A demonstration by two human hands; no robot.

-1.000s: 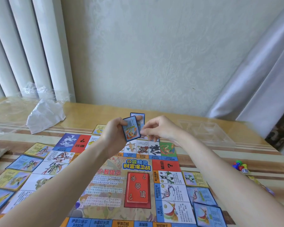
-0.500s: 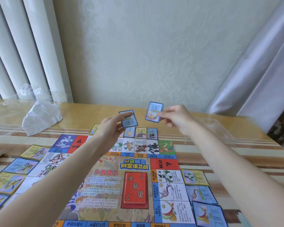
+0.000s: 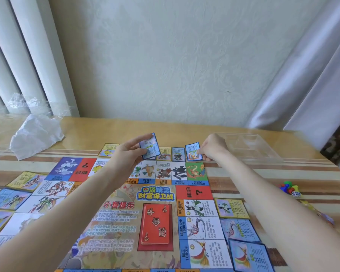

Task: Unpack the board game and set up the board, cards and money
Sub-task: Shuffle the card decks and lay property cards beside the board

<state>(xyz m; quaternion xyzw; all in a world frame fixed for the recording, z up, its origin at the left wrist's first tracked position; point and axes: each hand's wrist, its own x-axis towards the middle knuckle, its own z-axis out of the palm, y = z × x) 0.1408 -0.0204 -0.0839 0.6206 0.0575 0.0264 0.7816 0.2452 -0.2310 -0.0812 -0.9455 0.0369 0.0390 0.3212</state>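
The red card deck (image 3: 155,224) sits nearest, mid-board (image 3: 114,222). Farther off, a small card stack (image 3: 150,147) is pinched in the left hand (image 3: 124,156). A blue card (image 3: 193,152) is lowered by the right hand (image 3: 212,147), its grip pinched narrow, beyond its matching square at the far edge.

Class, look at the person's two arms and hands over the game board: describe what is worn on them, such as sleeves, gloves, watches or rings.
Nothing visible is worn. Both forearms are bare up to the frame edge, no sleeves showing. The left hand and right hand have no gloves; no watch, bracelet or ring can be seen.
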